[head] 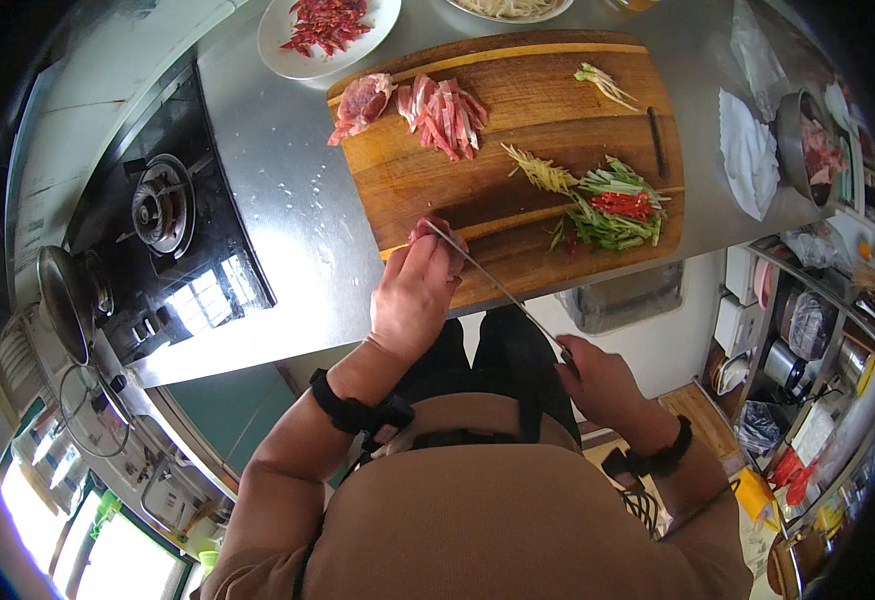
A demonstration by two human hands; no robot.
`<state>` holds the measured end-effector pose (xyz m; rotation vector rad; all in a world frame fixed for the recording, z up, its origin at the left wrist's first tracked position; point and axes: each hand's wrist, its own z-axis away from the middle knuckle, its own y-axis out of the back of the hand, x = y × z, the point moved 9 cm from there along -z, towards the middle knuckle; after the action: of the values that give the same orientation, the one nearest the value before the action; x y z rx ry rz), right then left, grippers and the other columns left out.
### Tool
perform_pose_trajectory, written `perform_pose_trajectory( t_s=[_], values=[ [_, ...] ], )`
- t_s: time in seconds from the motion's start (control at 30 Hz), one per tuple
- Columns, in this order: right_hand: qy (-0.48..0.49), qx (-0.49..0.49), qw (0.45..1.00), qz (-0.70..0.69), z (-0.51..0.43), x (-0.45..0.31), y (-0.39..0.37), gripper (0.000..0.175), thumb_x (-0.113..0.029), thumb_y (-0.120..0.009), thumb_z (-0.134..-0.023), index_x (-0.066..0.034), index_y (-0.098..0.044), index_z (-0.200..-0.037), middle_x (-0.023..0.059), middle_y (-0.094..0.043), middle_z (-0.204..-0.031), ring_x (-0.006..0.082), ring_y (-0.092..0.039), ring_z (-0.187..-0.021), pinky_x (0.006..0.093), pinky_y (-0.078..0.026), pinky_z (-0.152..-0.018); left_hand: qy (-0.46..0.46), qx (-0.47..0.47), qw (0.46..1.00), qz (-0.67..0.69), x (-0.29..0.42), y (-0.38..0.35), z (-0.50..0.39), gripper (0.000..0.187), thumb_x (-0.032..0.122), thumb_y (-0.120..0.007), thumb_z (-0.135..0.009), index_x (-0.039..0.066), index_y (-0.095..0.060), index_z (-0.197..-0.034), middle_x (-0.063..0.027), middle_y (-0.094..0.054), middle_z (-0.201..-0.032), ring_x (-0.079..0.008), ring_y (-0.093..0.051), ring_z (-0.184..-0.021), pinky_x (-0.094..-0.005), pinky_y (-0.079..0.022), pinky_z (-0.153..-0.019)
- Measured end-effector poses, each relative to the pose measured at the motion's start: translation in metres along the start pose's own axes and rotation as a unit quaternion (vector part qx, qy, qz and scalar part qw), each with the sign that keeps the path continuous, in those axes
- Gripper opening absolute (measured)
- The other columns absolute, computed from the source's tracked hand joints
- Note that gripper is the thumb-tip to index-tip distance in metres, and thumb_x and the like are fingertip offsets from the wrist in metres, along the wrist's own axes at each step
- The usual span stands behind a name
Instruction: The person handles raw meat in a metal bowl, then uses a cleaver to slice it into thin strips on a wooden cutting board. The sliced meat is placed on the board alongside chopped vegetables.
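Observation:
My left hand (416,289) presses down on a piece of raw meat (437,227) near the front left corner of the wooden cutting board (415,184). Its fingers cover much of the meat. In my right hand (598,379) is the handle of a kitchen knife (493,279), whose blade slants up and left with the tip at the meat. Toward the board's back left lie a larger chunk of raw meat (362,105) and a heap of meat strips (443,114). Yellowish shreds (546,172), red pepper shreds (623,205) and cut greens (608,231) sit at the right.
A plate of cut dried red chillies (326,26) and a dish of pale shreds (511,7) stand behind the board. To the left is a gas hob (159,202). A white cloth (749,154) lies by a metal bowl of meat (797,146). Shelves (805,300) hold kitchenware at right.

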<state>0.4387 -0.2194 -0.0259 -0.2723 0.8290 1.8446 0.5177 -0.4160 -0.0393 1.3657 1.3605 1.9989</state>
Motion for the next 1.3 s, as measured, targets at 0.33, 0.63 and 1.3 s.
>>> perform_pose_trajectory(
  t_s=[0.33,0.63,1.3],
  values=[
    [0.151,0.085,0.984,-0.034,-0.076,-0.034,0.001,0.035,-0.019,-0.059,-0.089,-0.0023,-0.049,-0.118,0.0211,-0.064,-0.091,0.0408,-0.063,-0.082,0.0475,-0.05,-0.069,-0.01,0.004,1.0,-0.005,0.002,-0.001,0.0,0.049,0.004,-0.075,-0.065,0.006,-0.062,-0.112,-0.0101,-0.058,-0.114,-0.0298,-0.06,-0.098,-0.0364,-0.051,-0.084],
    [0.034,0.038,0.999,-0.008,-0.015,0.005,-0.011,0.025,-0.021,-0.052,-0.094,-0.0047,-0.046,-0.112,0.0203,-0.062,-0.094,0.0403,-0.062,-0.082,0.0502,-0.05,-0.068,-0.042,0.008,0.998,-0.041,0.004,-0.005,0.003,0.045,0.005,-0.074,-0.067,0.011,-0.062,-0.11,-0.0068,-0.058,-0.112,-0.0275,-0.06,-0.096,-0.0359,-0.052,-0.081],
    [-0.006,0.011,0.997,0.075,0.034,0.014,-0.012,0.034,-0.019,-0.053,-0.092,-0.0056,-0.046,-0.122,0.0183,-0.062,-0.098,0.0381,-0.064,-0.083,0.0462,-0.053,-0.07,-0.065,0.021,0.996,-0.053,0.005,-0.006,0.01,0.038,0.0,-0.065,-0.072,0.008,-0.061,-0.109,-0.0093,-0.057,-0.106,-0.0327,-0.056,-0.097,-0.0398,-0.051,-0.082]
  ],
)
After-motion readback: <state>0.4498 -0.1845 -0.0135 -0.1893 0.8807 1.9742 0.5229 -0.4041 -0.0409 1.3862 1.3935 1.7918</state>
